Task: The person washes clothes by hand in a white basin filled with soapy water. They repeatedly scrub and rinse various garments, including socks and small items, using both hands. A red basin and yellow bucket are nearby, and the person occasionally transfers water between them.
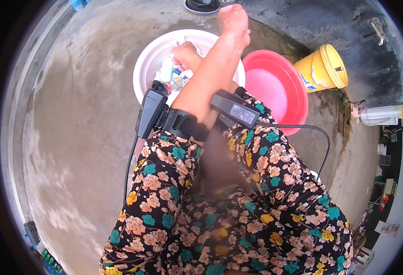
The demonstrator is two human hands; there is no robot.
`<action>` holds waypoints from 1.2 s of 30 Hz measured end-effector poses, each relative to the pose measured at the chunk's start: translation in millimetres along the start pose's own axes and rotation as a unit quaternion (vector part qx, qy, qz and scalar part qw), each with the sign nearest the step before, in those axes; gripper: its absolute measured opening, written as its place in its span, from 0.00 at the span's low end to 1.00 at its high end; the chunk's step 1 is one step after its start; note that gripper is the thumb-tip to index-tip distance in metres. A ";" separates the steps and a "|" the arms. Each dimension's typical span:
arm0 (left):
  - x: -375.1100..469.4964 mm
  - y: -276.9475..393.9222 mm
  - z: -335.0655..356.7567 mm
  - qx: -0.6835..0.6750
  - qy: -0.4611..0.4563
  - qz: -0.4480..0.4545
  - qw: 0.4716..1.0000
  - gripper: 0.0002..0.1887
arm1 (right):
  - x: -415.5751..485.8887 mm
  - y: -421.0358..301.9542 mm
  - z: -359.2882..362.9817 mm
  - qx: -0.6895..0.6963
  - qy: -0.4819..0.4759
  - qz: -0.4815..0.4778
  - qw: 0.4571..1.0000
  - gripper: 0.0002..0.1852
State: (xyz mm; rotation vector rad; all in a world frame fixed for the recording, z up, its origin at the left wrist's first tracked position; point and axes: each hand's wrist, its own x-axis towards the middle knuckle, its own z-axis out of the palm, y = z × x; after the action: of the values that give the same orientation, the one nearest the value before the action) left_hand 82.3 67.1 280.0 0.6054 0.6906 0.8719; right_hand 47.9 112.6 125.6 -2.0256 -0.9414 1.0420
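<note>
My forearms cross above a white plastic basin [143, 60], the left one over the right. My left hand [234, 20] is raised past the basin's far right rim, wet, with its fingers curled out of sight. Inside the basin, my right hand [186, 56] is over a heap of crumpled, multicoloured fabric [179, 82]; whether it grips any of it is unclear. A pale green block [166, 70] rests on the heap, beside a bunched black piece [159, 86]. Black devices are strapped to both arms, and part of the basin is hidden behind them.
Touching distance from the white basin stands a red plastic basin [292, 87]. Behind it a lidded yellow bucket [320, 68] leans near the dark wall. A black bowl-like container [201, 5] sits at the top. Cables trail from the arm devices. Concrete floor [81, 137] spreads leftward.
</note>
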 end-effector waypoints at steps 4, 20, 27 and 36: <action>28.8 8.8 -35.2 0.066 0.054 0.175 0.981 0.07 | -14.6 -8.2 -47.9 -0.072 -0.085 -0.155 0.982 0.16; 24.4 -154.4 -173.7 0.631 0.038 0.260 0.730 0.24 | -88.4 97.5 -270.9 0.455 0.144 0.009 0.879 0.17; -23.9 -265.5 -52.6 0.632 -0.293 0.320 0.643 0.30 | -161.9 200.7 -296.2 0.487 0.250 0.092 0.832 0.15; 57.0 -382.9 -50.9 0.776 -0.331 0.299 0.445 0.32 | -243.6 243.3 -325.8 0.486 0.329 0.142 0.797 0.14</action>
State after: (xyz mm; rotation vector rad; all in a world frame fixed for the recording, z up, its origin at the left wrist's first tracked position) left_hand 251.9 -69.7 -43.9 2.8656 0.3178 0.2286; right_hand 295.9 -288.5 173.1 -1.4203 0.2806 0.6331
